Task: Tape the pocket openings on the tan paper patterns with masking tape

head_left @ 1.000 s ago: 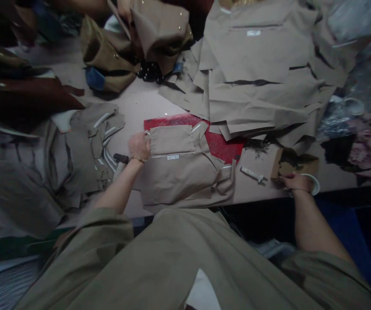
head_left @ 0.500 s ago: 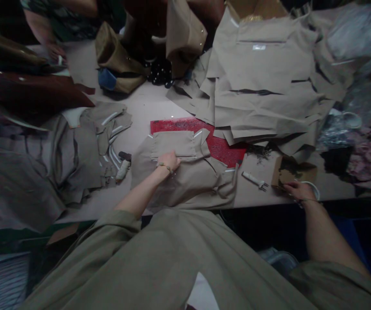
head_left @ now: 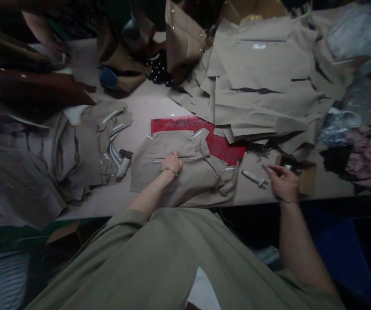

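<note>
A taupe fabric piece (head_left: 174, 144) with a stitched rectangular panel lies partly over a red board (head_left: 222, 150). My left hand (head_left: 172, 163) rests on it at the panel's lower edge, its fingers curled down on the cloth. My right hand (head_left: 284, 181) is raised beside a small cardboard box (head_left: 308, 177), thumb and fingers pinched round a small thing that I cannot make out. Left of that hand lies a pale-handled pronged tool (head_left: 254, 178). Small dark bits (head_left: 260, 150) are scattered behind the tool.
Large stacked fabric pieces (head_left: 266, 64) fill the back right, with clear plastic (head_left: 360, 34) beyond. More fabric (head_left: 85, 150) and a wrapped tool (head_left: 123, 168) lie left. Bags (head_left: 185, 38) stand at the back. Another person's hand (head_left: 57, 49) is at the far left.
My right hand has moved left and up from the cardboard box, with its fingers pinched. My left hand has shifted slightly right on the cloth. A bag at the back has moved.
</note>
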Action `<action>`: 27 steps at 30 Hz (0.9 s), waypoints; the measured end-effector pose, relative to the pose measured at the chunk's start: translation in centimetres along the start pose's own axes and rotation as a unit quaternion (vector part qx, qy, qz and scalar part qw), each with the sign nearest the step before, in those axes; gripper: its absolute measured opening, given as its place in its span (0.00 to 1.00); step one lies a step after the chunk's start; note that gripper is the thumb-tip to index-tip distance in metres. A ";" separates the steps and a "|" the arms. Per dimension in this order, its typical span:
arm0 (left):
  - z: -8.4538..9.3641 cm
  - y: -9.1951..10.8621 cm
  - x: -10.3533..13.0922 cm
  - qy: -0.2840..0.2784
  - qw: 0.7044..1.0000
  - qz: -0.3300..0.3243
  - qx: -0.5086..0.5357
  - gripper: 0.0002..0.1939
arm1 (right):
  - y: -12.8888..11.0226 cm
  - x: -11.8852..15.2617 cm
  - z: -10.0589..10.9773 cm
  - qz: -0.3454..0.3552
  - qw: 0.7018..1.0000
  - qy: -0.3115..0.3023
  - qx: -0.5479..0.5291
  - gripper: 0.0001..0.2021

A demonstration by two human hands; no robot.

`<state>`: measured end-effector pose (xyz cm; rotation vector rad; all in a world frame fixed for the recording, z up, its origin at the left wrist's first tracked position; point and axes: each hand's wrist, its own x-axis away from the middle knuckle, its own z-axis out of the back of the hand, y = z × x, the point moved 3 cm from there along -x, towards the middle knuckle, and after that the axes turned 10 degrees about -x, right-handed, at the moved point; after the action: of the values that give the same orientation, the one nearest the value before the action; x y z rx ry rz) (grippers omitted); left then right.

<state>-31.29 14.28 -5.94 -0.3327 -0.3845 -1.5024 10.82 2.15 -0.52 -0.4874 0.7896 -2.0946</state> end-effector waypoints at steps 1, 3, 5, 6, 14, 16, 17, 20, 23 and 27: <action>0.2 -0.2 0.3 -0.002 1.000 -0.001 -0.001 0.17 | -2.4 1.7 -2.4 0.001 0.996 -0.061 -0.071 0.22; 0.9 -0.7 1.4 0.005 1.000 -0.017 -0.007 0.19 | -7.1 5.2 -7.4 0.004 0.965 -0.178 -0.195 0.26; 1.5 -1.3 3.4 0.041 0.994 -0.104 -0.003 0.24 | -10.9 8.4 -11.7 -0.006 0.928 -0.264 -0.262 0.29; 1.7 -1.6 4.7 0.063 0.983 -0.175 0.008 0.25 | -12.3 9.7 -13.4 -0.014 0.913 -0.296 -0.281 0.30; 0.6 -5.5 8.9 0.146 0.913 -0.369 0.094 0.12 | -15.7 14.0 -20.2 -0.065 0.853 -0.411 -0.315 0.31; 0.4 -6.4 7.4 0.154 0.913 -0.353 0.133 0.11 | -16.3 13.6 -21.5 -0.036 0.857 -0.408 -0.311 0.29; 0.2 -6.7 6.4 0.158 0.918 -0.329 0.155 0.10 | -16.8 13.1 -22.1 -0.006 0.865 -0.403 -0.300 0.27; -0.7 -7.8 3.1 0.163 0.943 -0.200 0.209 0.09 | -18.5 10.8 -23.9 0.126 0.904 -0.367 -0.177 0.17; -2.1 -8.0 0.9 0.146 0.957 -0.104 0.227 0.10 | -19.6 8.6 -25.9 0.230 0.902 -0.364 0.032 0.15; -3.3 -7.6 -0.1 0.130 0.964 -0.075 0.219 0.10 | -19.6 7.5 -28.2 0.271 0.860 -0.409 0.141 0.14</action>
<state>-38.70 12.57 -9.08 0.2463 -0.5259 -1.5381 -21.04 15.40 -7.15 -0.7994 0.0794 -1.2513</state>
